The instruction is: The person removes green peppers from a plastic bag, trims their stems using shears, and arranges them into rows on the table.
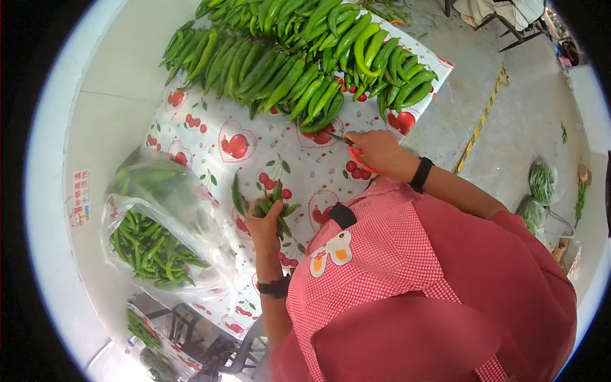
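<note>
My left hand [262, 221] is closed around a few small green peppers [285, 209], low over the cherry-print tablecloth [210, 153]. Some of these peppers stick out on both sides of the fingers. In my right hand [379, 153] is a pair of scissors [354, 151] with orange handles. Its dark blades point left, close to the near edge of the laid-out peppers; whether they are apart is too small to tell. Long green peppers [273, 70] lie side by side in rows across the far part of the table, beyond both hands.
At the table's left side stands a clear plastic bag [223, 254] full of small green peppers [153, 245]. Bagged greens [543, 181] sit on the floor at right, past a yellow-black tape strip [482, 120]. A black stool [184, 328] is at lower left.
</note>
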{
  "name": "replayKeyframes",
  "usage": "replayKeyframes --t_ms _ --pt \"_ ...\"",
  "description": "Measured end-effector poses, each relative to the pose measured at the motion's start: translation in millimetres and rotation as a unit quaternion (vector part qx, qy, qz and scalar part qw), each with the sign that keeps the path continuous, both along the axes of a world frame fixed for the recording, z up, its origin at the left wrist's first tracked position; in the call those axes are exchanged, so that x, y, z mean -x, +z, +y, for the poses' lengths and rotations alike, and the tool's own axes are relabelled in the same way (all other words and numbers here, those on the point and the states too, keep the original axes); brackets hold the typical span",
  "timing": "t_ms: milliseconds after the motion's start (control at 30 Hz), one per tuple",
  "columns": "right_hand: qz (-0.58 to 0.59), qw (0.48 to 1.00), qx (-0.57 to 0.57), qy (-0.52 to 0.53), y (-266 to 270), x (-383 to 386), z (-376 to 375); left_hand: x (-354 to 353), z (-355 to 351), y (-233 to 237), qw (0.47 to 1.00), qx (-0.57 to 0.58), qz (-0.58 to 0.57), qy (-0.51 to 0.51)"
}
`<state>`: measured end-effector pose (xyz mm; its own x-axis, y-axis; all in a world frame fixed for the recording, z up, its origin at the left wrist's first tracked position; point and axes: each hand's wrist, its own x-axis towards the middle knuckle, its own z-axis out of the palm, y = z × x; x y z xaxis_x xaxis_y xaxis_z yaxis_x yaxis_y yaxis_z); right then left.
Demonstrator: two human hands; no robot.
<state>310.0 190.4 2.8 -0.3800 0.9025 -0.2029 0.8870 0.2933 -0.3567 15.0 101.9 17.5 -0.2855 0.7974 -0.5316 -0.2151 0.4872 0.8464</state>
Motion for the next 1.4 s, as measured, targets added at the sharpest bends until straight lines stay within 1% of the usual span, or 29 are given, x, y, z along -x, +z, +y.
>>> replayKeyframes --t_ms 33,100,133,167,200,233,267,333,367,400,433,467,500,567,633,700,767,800,833,933,967,1033,1100,1167,1200,1300,1333,1367,1400 --pt "0.005 1.0 -0.001 0.0 0.6 7.1 3.4 1.0 -3.6 2.4 1.0 -0.001 0.005 0.0" --pt "-0.046 0.994 0.068 0.074 1.3 16.6 7.6 0.7 -10.3 2.2 0.999 -0.005 0.045 -0.014" --pt "-0.044 0.994 0.068 0.074 1.8 15.3 5.2 0.0 -11.3 0.8 0.989 -0.029 0.14 -0.038" --pt "-0.015 0.984 0.064 0.164 2.8 15.2 1.6 -0.7 -10.4 -0.4 0.989 -0.03 0.142 -0.037" --pt "0.013 0.965 0.058 0.254 3.7 15.7 -0.6 -2.1 -8.0 0.2 0.962 -0.029 0.254 -0.095" --pt "0.015 0.965 0.055 0.255 2.5 15.9 -2.8 -2.9 -6.7 0.7 0.919 -0.026 0.362 -0.152" --pt "0.026 0.972 0.05 0.229 0.0 15.1 -5.2 -5.9 -6.4 0.4 0.918 -0.027 0.365 -0.151" --pt "0.037 0.979 0.039 0.198 -0.5 11.2 -3.8 -16.9 -2.8 -3.9 0.872 -0.069 0.446 -0.189" --pt "0.047 0.985 0.052 0.155 -0.6 7.5 -2.3 -19.6 -2.4 -9.5 0.871 -0.075 0.447 -0.191" --pt "0.057 0.99 0.065 0.11 -0.3 3.4 -0.8 -22.8 -2.8 -12.3 0.849 -0.096 0.482 -0.193" --pt "0.056 0.991 0.06 0.107 -2.3 -1.2 0.7 -24.7 -3.3 -14.0 0.826 -0.118 0.516 -0.194" --pt "0.066 0.992 0.05 0.1 -6.2 -5.4 1.3 -23.8 -6.0 -14.4 0.853 -0.083 0.478 -0.192" --pt "0.076 0.992 0.042 0.094 -8.4 -9.0 -0.1 -24.1 -8.9 -15.9 0.853 -0.084 0.479 -0.191" --pt "0.053 0.992 0.058 0.096 0.4 -13.0 -5.3 -18.0 -17.1 -25.0 0.85 -0.119 0.495 -0.132" --pt "0.034 0.993 0.048 0.098 3.1 -16.6 2.6 -5.6 -26.7 -44.7 0.756 -0.155 0.614 -0.165" --pt "0.076 0.994 0.053 0.063 -6.5 -20.9 -3.8 -11.4 -29.2 -39.6 0.734 -0.144 0.641 -0.174" --pt "0.076 0.995 0.025 0.062 -9.4 -17.7 -3.0 -15.9 -31.0 -44.0 0.784 -0.112 0.587 -0.166" --pt "0.068 0.996 0.001 0.059 -11.1 -17.4 -1.1 -20.5 -27.7 -41.1 0.789 -0.112 0.583 -0.157" --pt "0.071 0.996 -0.003 0.06 -16.0 -17.1 -0.1 -23.4 -24.4 -37.8 0.787 -0.115 0.586 -0.155" --pt "0.097 0.992 -0.024 0.075 -21.9 -15.5 0.2 -27.6 -13.8 -29.8 0.796 -0.041 0.578 -0.178" --pt "0.092 0.992 -0.012 0.082 -20.3 -16.5 0.4 -29.7 -11.3 -26.5 0.794 -0.043 0.581 -0.175" --pt "0.091 0.992 -0.007 0.09 -19.9 -17.2 2.1 -37.3 -3.3 -14.5 0.799 -0.037 0.56 -0.219" --pt "0.138 0.982 -0.017 0.127 -27.5 -18.1 4.8 -34.2 -4.5 -18.9 0.787 -0.048 0.572 -0.228" --pt "0.155 0.978 -0.033 0.137 -30.1 -17.0 9.3 -28.7 0.8 -16.8 0.834 -0.038 0.508 -0.213" --pt "0.162 0.973 -0.053 0.153 -29.1 -16.3 9.9 -23.8 8.7 -14.9 0.831 -0.042 0.512 -0.211" --pt "0.197 0.96 -0.092 0.175 -38.1 -12.7 9.6 -0.6 32.7 6.3 0.882 -0.11 0.452 -0.077" --pt "0.195 0.957 -0.094 0.191 -35.2 -11.0 11.8 5.7 48.9 20.9 0.88 -0.111 0.456 -0.071" --pt "0.193 0.955 -0.095 0.206 -32.2 -8.4 12.3 15.2 67.0 27.0 0.837 -0.141 0.525 -0.064" --pt "0.197 0.954 -0.094 0.204 -30.2 -4.6 13.9 24.3 88.9 36.7 0.831 -0.155 0.528 -0.079"
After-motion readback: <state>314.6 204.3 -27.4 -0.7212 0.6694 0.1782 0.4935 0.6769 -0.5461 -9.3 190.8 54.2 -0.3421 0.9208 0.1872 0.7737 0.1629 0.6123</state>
